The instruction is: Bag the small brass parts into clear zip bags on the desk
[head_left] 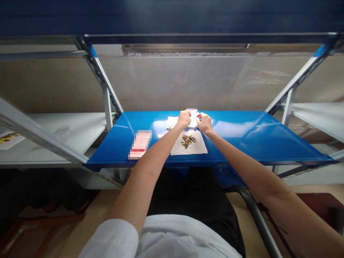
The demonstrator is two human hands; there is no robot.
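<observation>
At the back of the blue shelf, a small clear plastic bag [192, 122] is held between my two hands. My left hand [185, 118] is closed on its left side, fingers curled in. On the right side, my right hand [204, 123] pinches the bag's edge; its fingertips are small in view. Just in front of the hands lies a white sheet [178, 148], cloth or paper, with a pile of brown and yellow capsules [188, 141] on it. Partly behind my left forearm is a white packet or sheet [171, 122] with small yellowish pieces at its edge.
A blurred-out pink and white flat item [140, 143] lies left on the blue shelf [255, 139]. Metal uprights [106, 86] stand at both sides, and another blue shelf [172, 18] hangs overhead. White shelves [59, 143] adjoin, the left one bearing a clear bag [64, 133].
</observation>
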